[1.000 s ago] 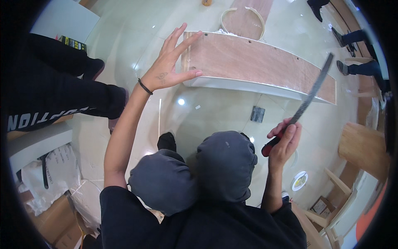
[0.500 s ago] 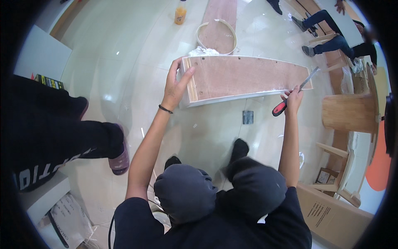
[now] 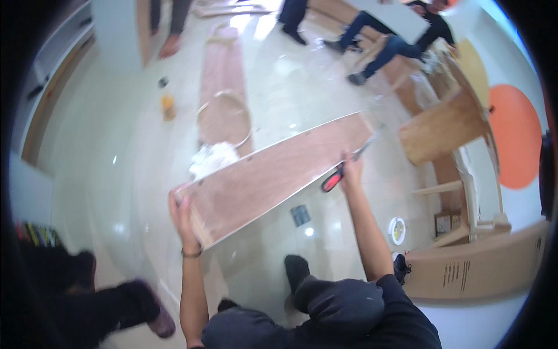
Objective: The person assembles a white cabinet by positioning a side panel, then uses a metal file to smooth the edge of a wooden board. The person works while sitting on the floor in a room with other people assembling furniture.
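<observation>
A long wooden panel point(image 3: 279, 168) with brown plywood faces and pale edges hangs tilted above the floor in front of me, its right end raised farther away. My left hand point(image 3: 183, 218) grips its near left end, the thumb over the face. At the panel's right end, my right hand point(image 3: 351, 168) is closed around a hand tool point(image 3: 332, 179) with a red-and-black handle and a narrow grey metal blade. That blade lies beside the panel's right end; blur hides its exact kind. The right hand also appears to touch the panel's lower edge.
Beyond the panel lie a white cloth point(image 3: 214, 158), a round hoop point(image 3: 251, 125) and a long board point(image 3: 224, 70). A dark square pad point(image 3: 300, 215) and a tape roll point(image 3: 397, 231) are on the floor. A long cardboard box point(image 3: 476, 262) stands right; other people's legs point(image 3: 372, 55) show.
The panel has swung round, its left end coming nearer me and its right end going farther off. Both hands moved with it, keeping their holds. The view has shifted to the right.
</observation>
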Demonstrator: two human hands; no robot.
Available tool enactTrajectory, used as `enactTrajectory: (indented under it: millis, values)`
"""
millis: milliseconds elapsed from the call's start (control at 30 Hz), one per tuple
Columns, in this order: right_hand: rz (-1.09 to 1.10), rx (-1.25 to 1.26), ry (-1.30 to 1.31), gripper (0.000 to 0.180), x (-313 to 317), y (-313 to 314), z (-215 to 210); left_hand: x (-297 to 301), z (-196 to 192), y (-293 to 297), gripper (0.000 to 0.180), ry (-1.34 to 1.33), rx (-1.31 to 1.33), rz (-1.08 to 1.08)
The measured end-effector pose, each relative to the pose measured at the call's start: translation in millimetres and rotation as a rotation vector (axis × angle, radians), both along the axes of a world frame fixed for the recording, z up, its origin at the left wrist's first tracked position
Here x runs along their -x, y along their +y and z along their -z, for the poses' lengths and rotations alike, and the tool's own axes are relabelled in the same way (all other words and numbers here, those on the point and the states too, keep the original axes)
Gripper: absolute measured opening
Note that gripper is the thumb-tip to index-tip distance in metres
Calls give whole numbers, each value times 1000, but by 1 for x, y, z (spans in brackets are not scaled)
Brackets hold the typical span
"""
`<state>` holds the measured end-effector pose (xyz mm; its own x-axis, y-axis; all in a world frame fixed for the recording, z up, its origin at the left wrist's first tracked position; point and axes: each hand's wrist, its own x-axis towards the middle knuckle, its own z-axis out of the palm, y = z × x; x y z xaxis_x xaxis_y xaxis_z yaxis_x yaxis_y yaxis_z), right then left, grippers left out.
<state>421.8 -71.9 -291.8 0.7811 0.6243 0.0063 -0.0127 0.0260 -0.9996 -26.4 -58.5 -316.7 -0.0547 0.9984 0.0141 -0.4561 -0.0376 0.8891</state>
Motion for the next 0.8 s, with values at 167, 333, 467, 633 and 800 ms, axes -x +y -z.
enactTrajectory:
  millis: [167,333,467,633,800]
  values:
    - [-3,-12,64,27,29,6,-17,5,7,3,27,-8,-15,-36]
    - [-13,-15,69,24,21,-1,-10,-4,-13,1,27,8,-10,-18]
    - [-21,24,52,20,22,3,-12,0,-5,3,25,-23,-10,-6]
    - [-43,27,74,19,21,6,-15,0,-3,3,23,-40,0,-1]
    - [-70,71,40,19,18,5,-17,-1,-1,4,23,-28,-11,-11]
